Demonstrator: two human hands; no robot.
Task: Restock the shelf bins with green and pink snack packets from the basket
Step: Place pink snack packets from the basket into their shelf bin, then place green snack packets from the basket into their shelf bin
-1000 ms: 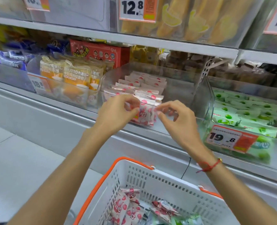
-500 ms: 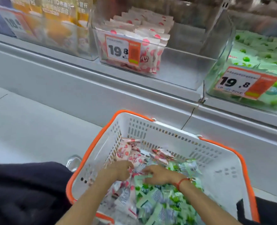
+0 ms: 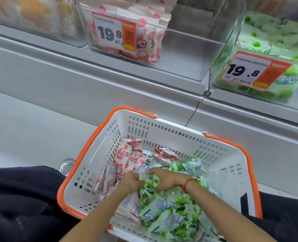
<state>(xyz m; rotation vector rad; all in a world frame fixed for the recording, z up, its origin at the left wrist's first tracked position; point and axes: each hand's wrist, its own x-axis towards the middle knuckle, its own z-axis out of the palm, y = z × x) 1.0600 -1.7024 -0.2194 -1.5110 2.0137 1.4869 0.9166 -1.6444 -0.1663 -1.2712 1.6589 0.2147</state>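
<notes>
Hands: left hand point(image 3: 129, 181) and right hand point(image 3: 169, 179) grip one green packet point(image 3: 149, 188), fingers curled
Basket point(image 3: 162, 135): many packets left
Pink bin point(image 3: 185, 55): half bare; unfinished

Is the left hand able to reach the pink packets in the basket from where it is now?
Probably yes. The left hand is already inside the basket, gripping a green packet together with the right hand. The pink packets lie uncovered just beyond it; it would need to release first.
</notes>
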